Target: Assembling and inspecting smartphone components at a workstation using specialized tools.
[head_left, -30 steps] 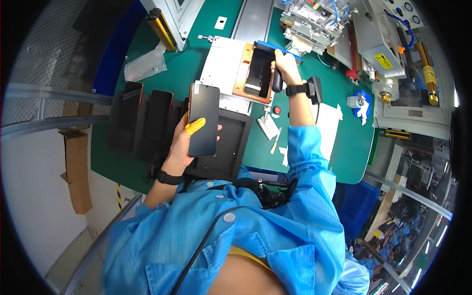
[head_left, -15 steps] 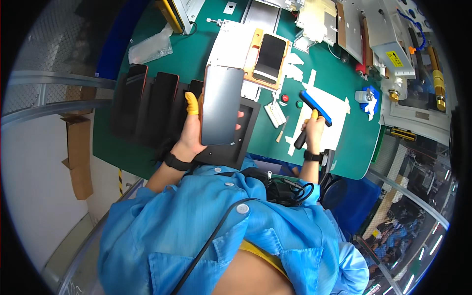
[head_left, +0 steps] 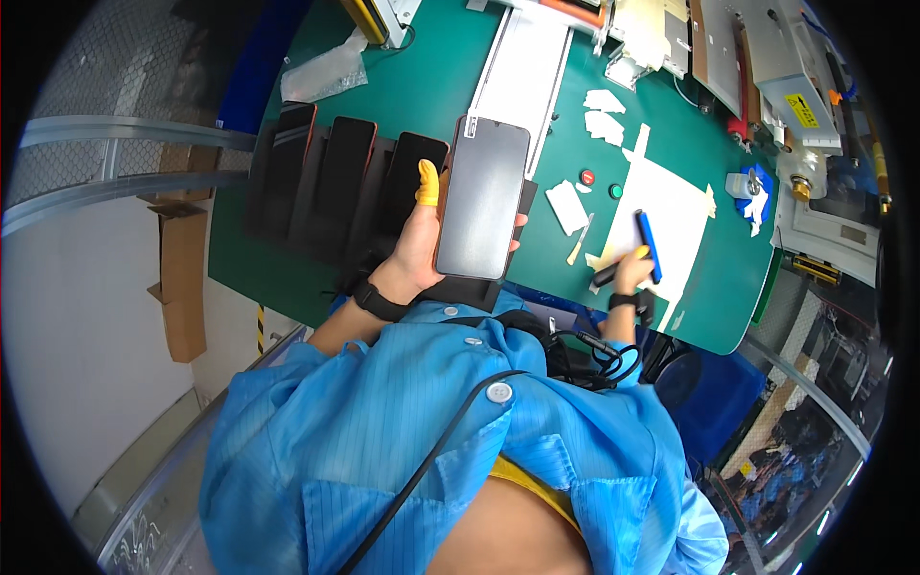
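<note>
My left hand (head_left: 415, 247) holds a large phone (head_left: 484, 201) upright with its screen facing up. A yellow finger cot covers the thumb, and a small white label marks the phone's top left corner. My right hand (head_left: 632, 272), blurred a little, grips a blue-headed hand roller (head_left: 649, 245) by its black handle. The roller is over the white sheet (head_left: 671, 201) taped to the green table; whether it touches the sheet I cannot tell. Left of my left hand, several dark phones stand in a row in a black rack (head_left: 321, 192), one phone (head_left: 417, 172) right beside the thumb.
A white slide rail (head_left: 522, 72) runs to the back, with an orange-edged fixture (head_left: 573, 10) at its far end. Red (head_left: 587, 177) and green (head_left: 616, 191) buttons, a white pad (head_left: 567, 208) and a thin knife-like tool (head_left: 580, 240) lie between my hands. Machinery lines the right.
The fixture carrying another phone has slid away to the back, baring the rail. My right hand has brought the roller nearer and turned it. The held phone has shifted slightly right.
</note>
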